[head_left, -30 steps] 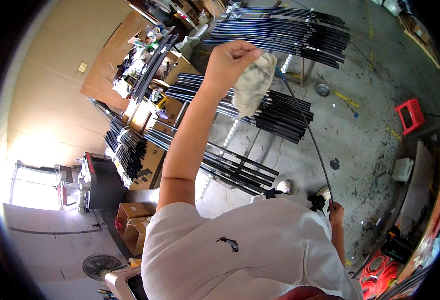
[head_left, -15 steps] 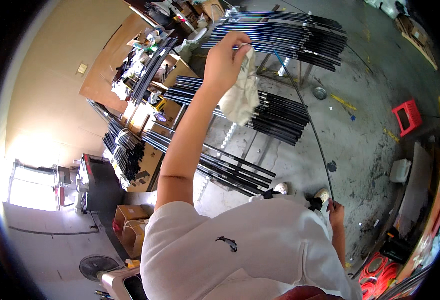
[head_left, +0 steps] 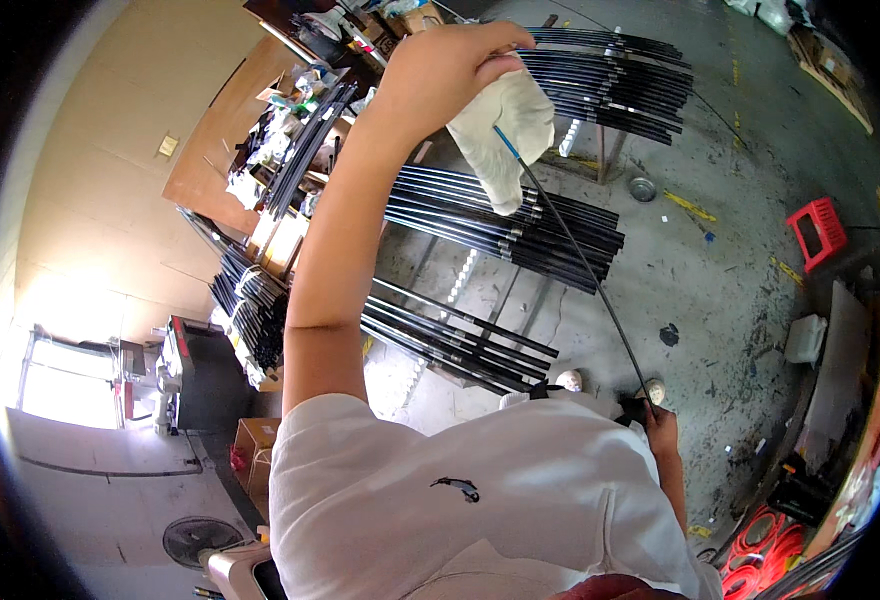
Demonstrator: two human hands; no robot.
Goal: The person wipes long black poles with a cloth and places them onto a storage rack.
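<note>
My left hand (head_left: 450, 75) is raised at arm's length, its fingers pinched on a cream-white cloth (head_left: 528, 112) that hangs down from them. Low on the right, my right hand (head_left: 663, 432) is closed around the lower end of a long, thin black rod (head_left: 588, 258). The rod slants up and leftward, and its blue tip (head_left: 505, 141) shows in front of the cloth. Whether the tip touches the cloth I cannot tell. Behind the cloth, bundles of black rods (head_left: 520, 225) lie across racks, partly hidden by my left arm.
Another rack of black rods (head_left: 630, 85) stands at the far side, and a lower row (head_left: 460, 345) lies nearer me. To the right are a red stool (head_left: 817, 235) and a white container (head_left: 806, 340). A fan (head_left: 195, 540) stands at the lower left.
My left hand has risen, bringing the cloth up with it. The rod's blue tip has shifted left and down, from beside the cloth to in front of it.
</note>
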